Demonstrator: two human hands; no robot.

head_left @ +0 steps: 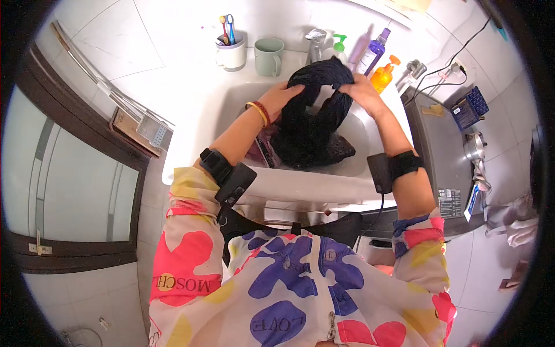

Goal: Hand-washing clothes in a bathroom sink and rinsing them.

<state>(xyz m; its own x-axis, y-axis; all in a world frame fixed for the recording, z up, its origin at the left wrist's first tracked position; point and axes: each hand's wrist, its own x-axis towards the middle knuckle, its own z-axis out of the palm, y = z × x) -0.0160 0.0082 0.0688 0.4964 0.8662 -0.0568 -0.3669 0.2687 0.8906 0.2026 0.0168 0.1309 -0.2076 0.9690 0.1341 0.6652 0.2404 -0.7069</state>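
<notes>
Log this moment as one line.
left grip: holding dark cloth | right grip: holding same cloth | cloth: upper part looped, lower part in white sink | green mug: at sink's back

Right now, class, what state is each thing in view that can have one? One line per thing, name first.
Left hand: gripping the cloth
Right hand: gripping the cloth
Cloth: bunched, upper part raised in a loop
Sink: cloth inside; water level unclear
Tap: partly hidden; running or off, cannot tell
Cup: upright, holding toothbrushes
Toothbrushes: heads up
Mug: upright
Purple bottle: standing
Orange bottle: standing
</notes>
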